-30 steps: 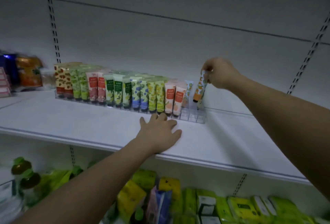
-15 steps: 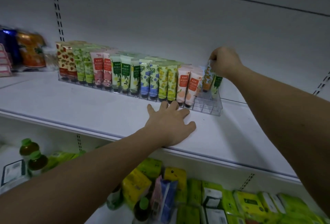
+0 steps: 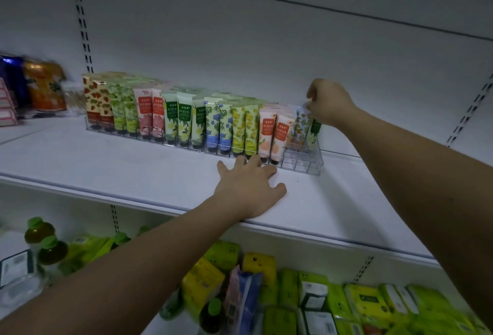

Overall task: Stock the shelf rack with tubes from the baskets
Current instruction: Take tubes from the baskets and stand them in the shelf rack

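A clear plastic rack sits on a white shelf, divided into small slots. Most slots hold upright tubes standing cap down in a long row: strawberry print at the left end, then green, pink, white-and-green, blue-flowered, yellow-flowered and peach designs. The front slots at the rack's right end stand bare. At the back right corner, the right hand reaches in from the right, its fingers curled around the top of a green-labelled tube standing in a slot; the hand hides the tube's upper end. Just beside it stands an orange-flowered tube. The left hand lies flat on the shelf with fingers spread, fingertips touching the rack's front wall. Blurred snack bags sit at far left. The lower shelf holds green packets and green-capped bottles, partly cut off.
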A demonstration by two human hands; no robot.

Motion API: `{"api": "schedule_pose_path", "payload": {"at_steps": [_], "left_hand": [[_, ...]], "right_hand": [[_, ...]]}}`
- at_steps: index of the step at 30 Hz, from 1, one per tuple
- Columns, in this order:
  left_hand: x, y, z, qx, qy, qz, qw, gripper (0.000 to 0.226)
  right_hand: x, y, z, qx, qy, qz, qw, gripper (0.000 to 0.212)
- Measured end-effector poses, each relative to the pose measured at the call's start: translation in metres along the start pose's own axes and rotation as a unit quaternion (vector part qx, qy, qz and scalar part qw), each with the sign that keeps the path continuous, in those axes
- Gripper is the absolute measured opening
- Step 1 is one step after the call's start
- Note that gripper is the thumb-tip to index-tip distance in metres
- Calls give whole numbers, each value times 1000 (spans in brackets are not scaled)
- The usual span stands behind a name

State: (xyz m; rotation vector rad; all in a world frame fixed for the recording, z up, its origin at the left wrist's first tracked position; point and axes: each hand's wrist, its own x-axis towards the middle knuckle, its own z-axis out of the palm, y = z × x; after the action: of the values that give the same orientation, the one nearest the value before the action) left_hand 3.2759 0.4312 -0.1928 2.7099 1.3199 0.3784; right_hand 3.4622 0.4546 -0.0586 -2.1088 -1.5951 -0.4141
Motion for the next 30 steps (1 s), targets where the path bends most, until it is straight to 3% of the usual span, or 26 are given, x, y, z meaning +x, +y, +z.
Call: {"api": "schedule_pose_path", "payload": {"at_steps": [6,9,12,18,20,23,26,30], "left_hand": [[-20,6,-11,-26,12,-40,999,51],[-38,11,-18,1,93,-78,993,36],[-65,8,-18,9,162,-57,985,36],[-164,-47,-3,-57,317,-56,945,25],[-198,-73,24,-71,294,-98,948,22],[-238,-106,81,-120,173,-199,957,20],[-270,-131,138,-178,40,-297,938,19],[-303,-143,213,-221,-98,-354,903,19]], "right_hand": [[-55,-34,-35,52,-51,-26,997,24],[-96,-64,-42,137,-92,-23,986,28],[-144,-88,-42,182,-124,-46,974,28],[-232,-121,-18,244,-192,-84,947,22],[-254,-132,7,270,-214,-77,936,23],[-289,-145,65,291,-253,-53,921,19],[-330,-152,132,295,-348,-30,889,19],[-384,-144,223,233,-487,4,842,26]]}}
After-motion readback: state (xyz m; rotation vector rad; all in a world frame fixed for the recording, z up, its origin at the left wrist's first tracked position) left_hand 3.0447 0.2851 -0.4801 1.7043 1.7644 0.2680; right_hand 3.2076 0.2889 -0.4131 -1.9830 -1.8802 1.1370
